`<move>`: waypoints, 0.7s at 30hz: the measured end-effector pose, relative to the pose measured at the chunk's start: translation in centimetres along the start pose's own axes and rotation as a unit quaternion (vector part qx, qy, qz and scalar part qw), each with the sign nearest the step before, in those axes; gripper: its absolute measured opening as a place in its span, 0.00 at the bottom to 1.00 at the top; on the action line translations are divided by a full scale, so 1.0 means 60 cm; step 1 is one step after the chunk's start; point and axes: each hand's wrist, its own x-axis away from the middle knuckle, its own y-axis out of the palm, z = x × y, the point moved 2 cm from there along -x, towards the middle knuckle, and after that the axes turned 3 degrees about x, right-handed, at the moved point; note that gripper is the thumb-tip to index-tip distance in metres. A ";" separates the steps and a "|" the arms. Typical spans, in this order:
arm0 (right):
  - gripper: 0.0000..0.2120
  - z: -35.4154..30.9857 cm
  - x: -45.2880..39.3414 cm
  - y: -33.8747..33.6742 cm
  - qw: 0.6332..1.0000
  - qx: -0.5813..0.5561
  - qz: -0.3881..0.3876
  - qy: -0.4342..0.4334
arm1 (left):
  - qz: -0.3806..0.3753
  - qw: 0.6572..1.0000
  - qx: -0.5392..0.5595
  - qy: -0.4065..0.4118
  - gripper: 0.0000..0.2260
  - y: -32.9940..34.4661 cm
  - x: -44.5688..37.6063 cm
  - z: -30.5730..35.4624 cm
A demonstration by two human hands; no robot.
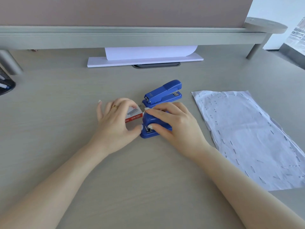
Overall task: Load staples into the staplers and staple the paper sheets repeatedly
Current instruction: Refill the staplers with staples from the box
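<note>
Two blue staplers sit at mid-bench: the far stapler (163,94) lies closed and untouched, and the near stapler (154,124) is under my right hand (175,124). My right grip is closed over its top, thumb at the front end by the metal mouth, fingers draped along the body. My left hand (115,121) holds the staple box (134,115) against the stapler's left side, fingers curled over the box and thumb touching the stapler's front corner. Whether the magazine is open I cannot tell; my fingers cover it. I judge the step to be loading this stapler. To do it well, I should pin the base flat on the bench (66,129), lift the top fully clear, lay one strip legs-down in the channel, and shut it without forcing. Paper (247,138), already heavily stapled, lies well apart to the right, ready for the next round. More sheets (148,54) rest at the back edge. Risk noted: the box is near the hinge and could spill loose strips.
</note>
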 end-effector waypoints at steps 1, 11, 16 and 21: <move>0.17 -0.001 0.000 -0.002 1.000 -0.018 -0.005 0.006 | 0.006 1.000 0.004 -0.021 0.25 -0.001 -0.006 -0.007; 0.11 -0.008 -0.009 -0.023 0.963 -0.204 0.019 0.175 | 0.002 0.996 0.048 -0.077 0.15 0.024 -0.040 -0.013; 0.11 -0.020 -0.017 -0.037 0.913 -0.322 0.024 0.249 | 0.022 0.976 0.216 0.008 0.20 -0.010 -0.031 0.038; 0.08 -0.034 -0.021 -0.050 0.860 -0.438 0.046 0.257 | -0.005 0.975 0.211 0.068 0.15 -0.015 -0.018 0.078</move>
